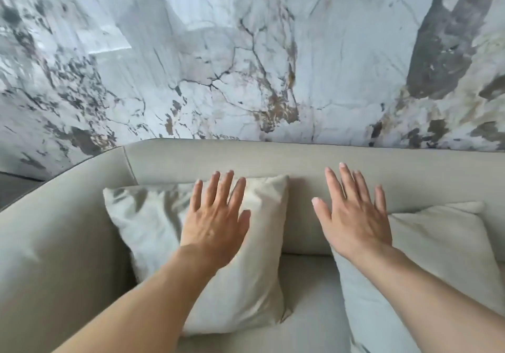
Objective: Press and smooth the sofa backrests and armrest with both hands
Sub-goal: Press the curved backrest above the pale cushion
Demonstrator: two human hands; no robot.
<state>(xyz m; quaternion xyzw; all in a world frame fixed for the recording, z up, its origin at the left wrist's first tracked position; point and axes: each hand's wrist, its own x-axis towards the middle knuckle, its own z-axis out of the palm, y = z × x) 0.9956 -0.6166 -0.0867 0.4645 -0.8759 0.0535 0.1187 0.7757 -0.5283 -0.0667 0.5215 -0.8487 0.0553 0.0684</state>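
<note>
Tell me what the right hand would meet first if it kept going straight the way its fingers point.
Probably the backrest. The right hand is open and flat, fingers pointing up and away toward its upper part, passing left of the right pillow. Depth is unclear, so it may already be touching.

Two bare forearms showed, no sleeves reaching into view on either. The left hand (216, 224) and right hand (355, 216) wore no gloves, rings, or watch or band at the wrists. Fingernails were short, plain and unpainted. Faint tendon lines showed on the backs of both hands.
</note>
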